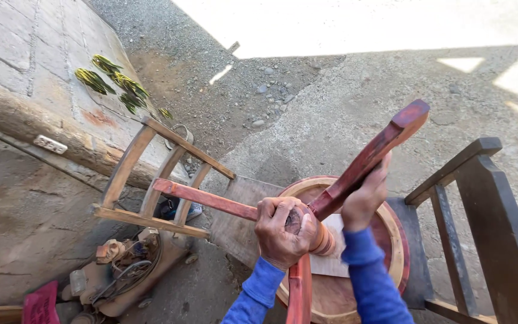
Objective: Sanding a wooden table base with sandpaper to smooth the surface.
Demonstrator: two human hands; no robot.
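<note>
Above a round red-rimmed wooden tabletop, the left hand clasps the turned wooden hub; the right hand grips a curved red wooden leg.

Dark wooden chair, dusty machine, gravel.

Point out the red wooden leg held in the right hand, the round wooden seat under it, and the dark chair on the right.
red wooden leg (pixel 374 152): head view, mid-shaft above the hand.
round wooden seat (pixel 392 235): head view, pale right rim.
dark chair (pixel 491 223): head view, broad back post.
</note>
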